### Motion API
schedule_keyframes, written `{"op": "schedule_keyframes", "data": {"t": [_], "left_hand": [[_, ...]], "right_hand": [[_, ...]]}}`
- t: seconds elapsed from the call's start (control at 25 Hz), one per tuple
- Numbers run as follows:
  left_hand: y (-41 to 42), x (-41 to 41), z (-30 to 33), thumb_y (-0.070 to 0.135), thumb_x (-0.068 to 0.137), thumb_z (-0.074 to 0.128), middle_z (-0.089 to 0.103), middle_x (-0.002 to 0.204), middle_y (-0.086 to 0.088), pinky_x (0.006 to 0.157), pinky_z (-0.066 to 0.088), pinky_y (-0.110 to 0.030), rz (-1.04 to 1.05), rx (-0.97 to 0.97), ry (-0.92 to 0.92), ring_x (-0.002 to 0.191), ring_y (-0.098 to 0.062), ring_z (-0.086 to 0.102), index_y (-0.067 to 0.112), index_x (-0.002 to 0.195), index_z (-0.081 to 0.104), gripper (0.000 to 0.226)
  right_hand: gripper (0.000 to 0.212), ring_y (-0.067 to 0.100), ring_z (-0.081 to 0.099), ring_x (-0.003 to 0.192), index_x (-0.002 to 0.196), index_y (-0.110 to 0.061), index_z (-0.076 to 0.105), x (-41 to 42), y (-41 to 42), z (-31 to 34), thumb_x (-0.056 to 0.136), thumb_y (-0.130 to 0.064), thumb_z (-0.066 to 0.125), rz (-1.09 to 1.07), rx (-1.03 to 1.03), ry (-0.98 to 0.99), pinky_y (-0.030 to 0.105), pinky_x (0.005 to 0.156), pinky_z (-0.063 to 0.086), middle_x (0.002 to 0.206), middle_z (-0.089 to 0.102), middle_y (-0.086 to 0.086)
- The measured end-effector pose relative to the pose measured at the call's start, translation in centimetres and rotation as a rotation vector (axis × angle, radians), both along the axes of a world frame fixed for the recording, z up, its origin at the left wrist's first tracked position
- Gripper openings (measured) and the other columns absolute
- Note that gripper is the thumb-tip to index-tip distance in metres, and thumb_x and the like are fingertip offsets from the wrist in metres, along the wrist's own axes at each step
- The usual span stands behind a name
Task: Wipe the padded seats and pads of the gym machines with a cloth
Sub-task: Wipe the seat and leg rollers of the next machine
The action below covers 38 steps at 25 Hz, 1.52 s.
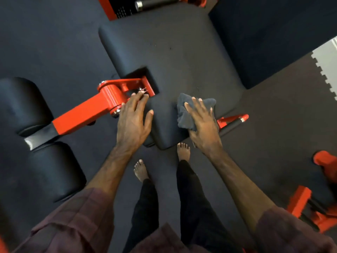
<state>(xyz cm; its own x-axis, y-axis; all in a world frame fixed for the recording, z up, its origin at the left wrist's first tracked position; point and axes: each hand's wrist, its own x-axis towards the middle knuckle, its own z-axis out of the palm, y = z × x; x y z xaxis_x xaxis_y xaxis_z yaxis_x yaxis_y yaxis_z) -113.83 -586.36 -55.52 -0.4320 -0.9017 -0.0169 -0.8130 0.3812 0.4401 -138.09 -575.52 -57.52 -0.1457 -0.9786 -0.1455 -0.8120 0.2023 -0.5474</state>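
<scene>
The right hand is pressing the cloth flat-fingered onto the padded seat while the left hand, fingers spread, is bracing its edge; long overlapping strokes would suit.

Dark maroon plaid sleeves, black trousers, bare feet.

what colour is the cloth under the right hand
Dark grey, seen in the head view: the cloth lies on the black seat pad beneath the right hand.
</scene>
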Motion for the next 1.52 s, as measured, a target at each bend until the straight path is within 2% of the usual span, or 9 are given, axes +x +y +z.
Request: {"op": "schedule_keyframes", "data": {"t": [0.32, 0.56, 0.76, 0.88, 1.0, 1.2, 1.32, 1.44, 1.52], "left_hand": [[0.3, -0.3, -3.9, 0.031, 0.111, 0.047, 0.039, 0.168, -0.006, 0.129, 0.011, -0.062, -0.113, -0.152, -0.240, 0.154, -0.020, 0.040, 0.011, 0.158, 0.045, 0.052], [-1.0, 3.1, -3.1, 0.023, 0.109, 0.042, 0.045, 0.165, 0.001, 0.121, -0.001, -0.077, -0.105, -0.217, -0.364, 0.158, -0.015, 0.030, 0.018, 0.159, 0.046, 0.050], [-1.4, 3.9, -4.0, 0.027, 0.112, 0.045, 0.041, 0.167, -0.002, 0.124, 0.009, -0.072, -0.124, -0.244, -0.264, 0.159, -0.020, 0.030, 0.016, 0.157, 0.049, 0.046], [-1.3, 4.1, -4.5, 0.025, 0.112, 0.046, 0.044, 0.165, -0.001, 0.124, 0.011, -0.071, -0.118, -0.258, -0.237, 0.155, -0.021, 0.037, 0.016, 0.156, 0.050, 0.045], [-1.6, 4.9, -4.7, 0.020, 0.112, 0.043, 0.047, 0.163, -0.002, 0.124, 0.010, -0.071, -0.168, -0.261, -0.164, 0.153, -0.021, 0.041, 0.013, 0.157, 0.048, 0.046], [-1.5, 4.7, -4.3, 0.022, 0.113, 0.042, 0.048, 0.162, -0.002, 0.125, 0.011, -0.070, -0.152, -0.249, -0.145, 0.151, -0.022, 0.043, 0.013, 0.158, 0.047, 0.046], [-1.7, 4.5, -3.9, 0.030, 0.113, 0.040, 0.049, 0.161, -0.001, 0.125, 0.010, -0.069, -0.141, -0.203, -0.152, 0.151, -0.022, 0.043, 0.015, 0.158, 0.048, 0.048], [-1.7, 4.5, -4.2, 0.035, 0.113, 0.035, 0.053, 0.158, 0.000, 0.125, 0.008, -0.070, -0.137, -0.217, -0.160, 0.150, -0.022, 0.045, 0.015, 0.157, 0.049, 0.050], [-1.6, 4.4, -4.5, 0.036, 0.113, 0.034, 0.056, 0.155, 0.000, 0.125, 0.008, -0.070, -0.117, -0.211, -0.134, 0.148, -0.023, 0.046, 0.014, 0.156, 0.050, 0.050]], "right_hand": [[0.088, 0.032, 0.015, 0.161, 0.161, -0.022, 0.038, 1.1, -3.3, -3.0, 0.077, -0.017, 0.060, 0.027, 0.058, 0.119, 0.067, 0.126, 0.009, 0.173, 0.023, 0.007], [0.096, 0.028, 0.006, 0.163, 0.160, -0.022, 0.040, 10.5, -1.6, -1.5, 0.071, -0.018, 0.076, 0.492, -0.059, 0.207, 0.068, 0.125, 0.007, 0.175, 0.018, 0.004], [0.096, 0.023, 0.008, 0.163, 0.163, -0.025, 0.035, 5.5, -2.0, -2.8, 0.071, -0.020, 0.060, 0.105, 0.010, 0.148, 0.065, 0.127, 0.010, 0.175, 0.018, 0.001], [0.095, 0.025, 0.008, 0.163, 0.162, -0.026, 0.039, 8.4, 2.8, -2.0, 0.072, -0.026, 0.071, 0.253, 0.002, 0.204, 0.068, 0.125, 0.013, 0.175, 0.018, 0.000], [0.101, 0.025, 0.006, 0.163, 0.162, -0.027, 0.038, 10.4, -2.9, -2.3, 0.071, -0.026, 0.082, 0.494, -0.090, 0.286, 0.067, 0.125, 0.007, 0.175, 0.018, 0.000], [0.099, 0.022, 0.003, 0.163, 0.164, -0.030, 0.031, 7.5, -0.7, -2.6, 0.071, -0.020, 0.063, 0.065, 0.054, 0.180, 0.063, 0.128, 0.006, 0.176, 0.012, -0.003], [0.098, 0.025, 0.002, 0.163, 0.162, -0.030, 0.035, 10.8, 3.5, -1.3, 0.072, -0.032, 0.075, 0.228, 0.060, 0.249, 0.068, 0.125, 0.009, 0.176, 0.011, -0.003], [0.101, 0.023, 0.000, 0.163, 0.160, -0.028, 0.040, 11.7, -3.1, -1.9, 0.068, -0.027, 0.083, 0.446, -0.051, 0.280, 0.068, 0.125, 0.006, 0.175, 0.018, -0.005], [0.099, 0.021, 0.005, 0.163, 0.160, -0.029, 0.040, 9.8, -6.0, -2.4, 0.069, -0.020, 0.077, 0.342, -0.088, 0.256, 0.065, 0.126, 0.006, 0.174, 0.021, -0.005]]}}
